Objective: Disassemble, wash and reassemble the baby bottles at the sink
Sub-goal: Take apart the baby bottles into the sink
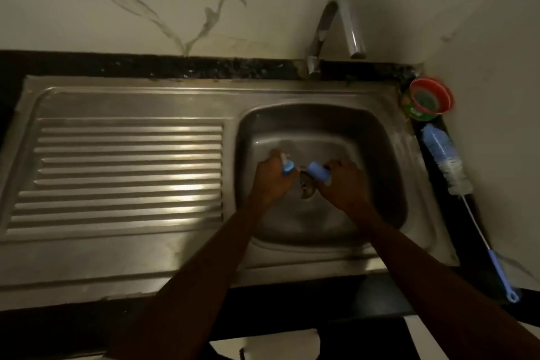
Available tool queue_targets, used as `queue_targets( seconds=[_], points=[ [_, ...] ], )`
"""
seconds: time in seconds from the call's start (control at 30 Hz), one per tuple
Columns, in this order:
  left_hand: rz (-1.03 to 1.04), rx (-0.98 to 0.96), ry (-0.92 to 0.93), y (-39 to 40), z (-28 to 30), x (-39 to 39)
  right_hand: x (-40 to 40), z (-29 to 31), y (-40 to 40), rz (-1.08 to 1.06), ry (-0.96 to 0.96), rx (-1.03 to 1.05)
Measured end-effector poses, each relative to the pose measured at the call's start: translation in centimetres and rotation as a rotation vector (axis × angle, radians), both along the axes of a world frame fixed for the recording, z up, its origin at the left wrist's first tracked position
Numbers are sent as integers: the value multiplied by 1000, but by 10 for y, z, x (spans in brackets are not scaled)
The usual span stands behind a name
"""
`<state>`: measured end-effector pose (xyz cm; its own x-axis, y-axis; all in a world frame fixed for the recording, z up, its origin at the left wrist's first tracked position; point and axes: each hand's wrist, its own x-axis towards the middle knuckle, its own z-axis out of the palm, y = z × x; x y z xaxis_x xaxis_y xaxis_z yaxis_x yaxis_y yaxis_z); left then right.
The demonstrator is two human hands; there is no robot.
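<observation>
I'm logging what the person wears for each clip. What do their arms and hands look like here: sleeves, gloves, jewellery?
Both forearms are bare as far as the frame shows: no sleeves in view. The left hand and right hand wear no gloves. No watch, bracelet or ring shows, though the light is dim.

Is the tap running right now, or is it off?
Off, as far as the frame shows: no stream falls from the tap spout into the sink, though the picture is dim and blurred.

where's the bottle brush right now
In the head view the bottle brush lies untouched on the dark counter strip right of the sink, just below the red cup.
</observation>
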<state>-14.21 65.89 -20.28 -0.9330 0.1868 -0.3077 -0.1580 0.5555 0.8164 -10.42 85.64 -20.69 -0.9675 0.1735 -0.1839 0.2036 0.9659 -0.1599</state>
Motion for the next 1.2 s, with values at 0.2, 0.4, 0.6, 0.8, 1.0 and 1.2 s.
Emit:
queue_targets(
  seconds=[0.2,0.4,0.6,0.8,1.0,1.2],
  points=[
    [-145,-215,85,15,-28,-5,-15,-47,15,221,-215,138],
    [-173,-262,218,19,-39,-2,-16,-39,22,227,-178,-108],
    [-179,-400,465,21,-29,-3,-6,-14,15,399,-74,-4],
    [-178,-384,675,21,-10,-2,3,1,18,483,213,63],
    [-214,-267,744,21,10,25,6,11,27,508,247,-195],
    [-430,-296,807,15,12,22,4,22,44,566,239,-182]
  ],
)
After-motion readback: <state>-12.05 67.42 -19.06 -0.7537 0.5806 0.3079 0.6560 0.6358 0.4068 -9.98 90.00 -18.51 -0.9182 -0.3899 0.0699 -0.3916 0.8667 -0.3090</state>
